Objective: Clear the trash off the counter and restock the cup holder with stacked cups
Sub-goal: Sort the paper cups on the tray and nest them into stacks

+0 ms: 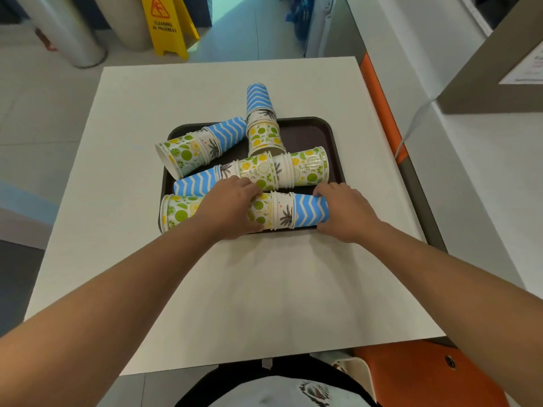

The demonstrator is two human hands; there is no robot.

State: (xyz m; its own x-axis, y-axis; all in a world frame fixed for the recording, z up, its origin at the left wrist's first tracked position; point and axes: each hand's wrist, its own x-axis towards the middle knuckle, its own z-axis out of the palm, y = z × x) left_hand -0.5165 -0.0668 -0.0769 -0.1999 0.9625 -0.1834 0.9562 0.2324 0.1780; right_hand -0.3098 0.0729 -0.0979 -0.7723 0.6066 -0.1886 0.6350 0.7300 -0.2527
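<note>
A dark tray (pixel 308 133) sits mid-counter (pixel 264 289), loaded with stacks of patterned paper cups lying on their sides. The near stack (pixel 282 211) lies crosswise along the tray's front edge, blue zigzag base to the right. Left hand (pixel 227 208) covers its middle, fingers curled over the top and gripping it. Right hand (pixel 345 211) is at the blue end, fingers wrapped round the base (thumb contact appears likely but is hidden). Behind lie a middle stack (pixel 252 173), a left stack (pixel 199 146) and a far stack (pixel 261 118) overhanging the tray's back rim. A yellow sign (pixel 167 24) stands on the floor beyond.
</note>
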